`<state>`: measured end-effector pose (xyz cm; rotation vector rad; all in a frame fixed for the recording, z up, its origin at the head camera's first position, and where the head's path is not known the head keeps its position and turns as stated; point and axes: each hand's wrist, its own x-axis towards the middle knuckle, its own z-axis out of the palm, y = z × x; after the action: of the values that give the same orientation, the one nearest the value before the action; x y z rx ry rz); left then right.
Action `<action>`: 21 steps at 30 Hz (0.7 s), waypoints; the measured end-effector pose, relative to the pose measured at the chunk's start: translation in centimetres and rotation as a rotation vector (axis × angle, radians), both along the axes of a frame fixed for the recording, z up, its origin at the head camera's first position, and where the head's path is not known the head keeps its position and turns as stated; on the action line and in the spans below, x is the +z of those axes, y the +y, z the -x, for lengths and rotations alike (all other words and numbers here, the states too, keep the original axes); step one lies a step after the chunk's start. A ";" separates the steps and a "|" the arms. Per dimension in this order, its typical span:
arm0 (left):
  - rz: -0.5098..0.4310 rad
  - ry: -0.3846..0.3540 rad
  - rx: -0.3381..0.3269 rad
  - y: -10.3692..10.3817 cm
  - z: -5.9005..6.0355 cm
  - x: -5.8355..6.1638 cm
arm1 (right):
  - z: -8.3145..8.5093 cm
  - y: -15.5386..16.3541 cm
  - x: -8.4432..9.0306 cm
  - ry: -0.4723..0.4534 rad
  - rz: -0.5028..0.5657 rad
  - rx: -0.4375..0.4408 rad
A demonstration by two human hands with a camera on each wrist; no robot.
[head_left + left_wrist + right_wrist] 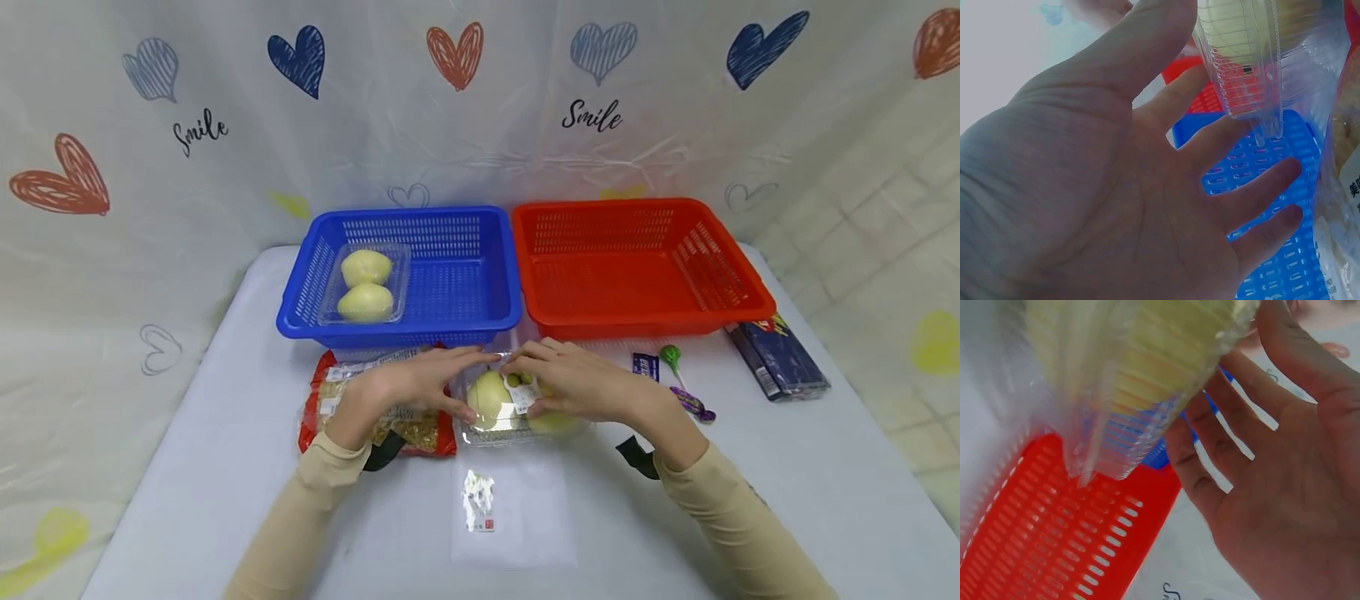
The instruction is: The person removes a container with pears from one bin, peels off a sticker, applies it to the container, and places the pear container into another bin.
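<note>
Nearest us, a flat clear plastic bag (513, 512) with a small white-and-red label lies on the pale tabletop (187, 467). Just beyond it, we hold the clear plastic clamshell box of two pale yellow buns (504, 406) low over the tabletop, in front of the two baskets. The left hand (408, 385) and right hand (573, 382) flank it with straight, spread fingers against its sides, touching rather than wrapping.

We judge the sorting partly done: a matching clear box of two buns (365, 283) already sits in the blue slotted plastic basket (480, 308), while the red slotted plastic basket (637, 312) holds nothing we can see. Left on the tabletop are a red-edged packet of noodles (420, 433) under the left hand, a green lollipop (670, 357), purple wrapped sweets (693, 406) and a dark blue packet (780, 360).

The right hand hides the far side of the box, and the label print is unreadable. The wrist views are blurred close-ups.
</note>
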<state>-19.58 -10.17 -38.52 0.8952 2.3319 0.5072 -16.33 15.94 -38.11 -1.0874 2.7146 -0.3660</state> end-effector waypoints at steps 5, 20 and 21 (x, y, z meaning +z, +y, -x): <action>-0.026 0.005 -0.005 0.0 0.0 -0.1 | 0.1 -0.3 -0.5 0.080 -0.024 0.007; -0.032 0.003 0.003 0.0 -0.3 -0.1 | -0.4 0.2 -0.1 0.029 0.023 0.046; -0.036 0.001 0.001 0.0 -0.2 0.0 | -0.5 0.3 0.0 0.014 0.024 0.039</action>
<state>-19.34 -10.14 -38.53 0.9115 2.3311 0.5505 -15.87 16.27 -38.10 -1.1519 2.7037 -0.3863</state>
